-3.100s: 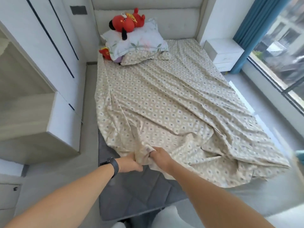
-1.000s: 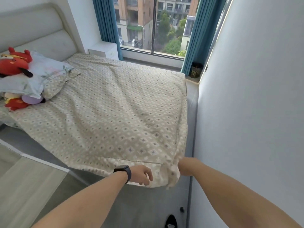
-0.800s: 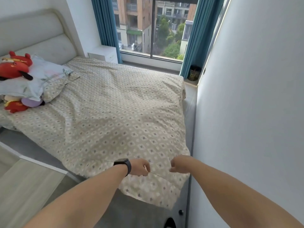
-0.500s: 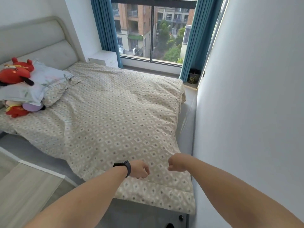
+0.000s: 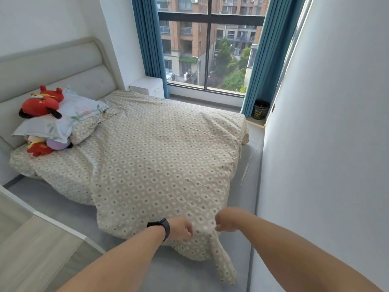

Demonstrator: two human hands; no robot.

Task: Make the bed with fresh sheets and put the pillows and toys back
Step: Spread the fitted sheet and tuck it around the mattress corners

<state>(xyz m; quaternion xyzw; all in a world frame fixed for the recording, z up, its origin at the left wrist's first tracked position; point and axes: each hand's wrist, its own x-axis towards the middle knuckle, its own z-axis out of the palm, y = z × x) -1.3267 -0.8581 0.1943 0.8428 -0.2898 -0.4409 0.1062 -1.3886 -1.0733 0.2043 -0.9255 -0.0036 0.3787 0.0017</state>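
Patterned beige sheet (image 5: pixel 160 165) spread rumpled across centre frame, near corner trailing off the grey mattress (image 5: pixel 189 275).

Left hand (image 5: pixel 181 229) and right hand (image 5: pixel 226 221), both clenched on sheet's near edge, lower centre; narrow grey strip beside white wall (image 5: pixel 326 144), right.

A beige diamond-patterned cotton sheet (image 5: pixel 151 165) is pinched at its 6 o'clock edge by the left hand (image 5: pixel 181 229) and right hand (image 5: pixel 226 220); red plush toys (image 5: pixel 42 103) are stacked on a floral pillow (image 5: pixel 69 116) at 10 o'clock.
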